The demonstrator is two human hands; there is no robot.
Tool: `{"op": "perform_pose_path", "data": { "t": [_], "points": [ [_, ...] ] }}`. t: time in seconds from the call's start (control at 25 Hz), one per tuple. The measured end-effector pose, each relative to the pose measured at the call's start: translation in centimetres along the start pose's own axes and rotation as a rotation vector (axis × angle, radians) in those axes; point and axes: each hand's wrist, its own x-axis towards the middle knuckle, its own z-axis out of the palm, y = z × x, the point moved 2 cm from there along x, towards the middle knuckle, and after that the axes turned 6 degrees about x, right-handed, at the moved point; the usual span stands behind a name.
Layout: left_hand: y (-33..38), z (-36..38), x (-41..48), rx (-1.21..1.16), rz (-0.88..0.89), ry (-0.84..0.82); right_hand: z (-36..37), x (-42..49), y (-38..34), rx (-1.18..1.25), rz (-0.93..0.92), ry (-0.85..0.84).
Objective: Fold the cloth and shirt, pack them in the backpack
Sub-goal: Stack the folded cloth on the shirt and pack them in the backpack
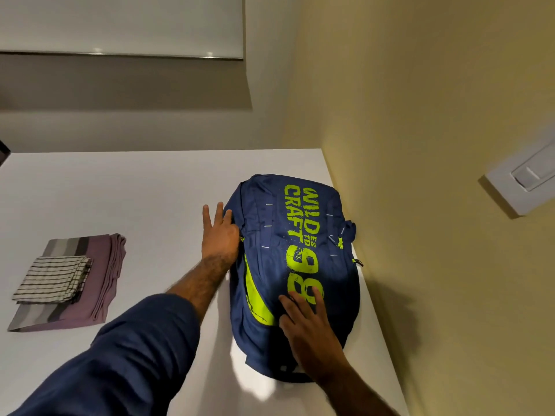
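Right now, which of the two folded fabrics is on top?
The small white cloth with thin dark stripes; it lies on the larger mauve fabric with grey bands, left of the backpack.

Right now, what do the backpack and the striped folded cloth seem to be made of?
Backpack: likely synthetic woven fabric, perhaps nylon; navy, slight sheen, soft creases, printed neon-green lettering.
Striped cloth: probably thin cotton weave; matte, limp folded layers.

One backpack, two folded cloths
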Motion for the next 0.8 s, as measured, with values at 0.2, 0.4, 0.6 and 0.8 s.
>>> {"op": "perform_pose_path", "data": {
  "t": [0.2,0.4,0.6,0.8],
  "points": [
    [4.3,-2.1,-4.5,-0.381,0.210,0.151,-0.1,-0.6,1.6,0.000,-0.021,0.126],
    [7.0,-3.1,-14.3,-0.573,0.624,-0.002,-1.9,0.5,2.1,0.094,0.009,0.213],
    [7.8,-5.1,-13.1,-0.494,0.530,0.081,-2.2,-0.2,3.0,0.053,0.115,0.127],
    [5.9,-7.3,-13.2,-0.569,0.473,0.160,-1.4,-4.0,8.1,0.108,0.495,0.031]
  ]
}}
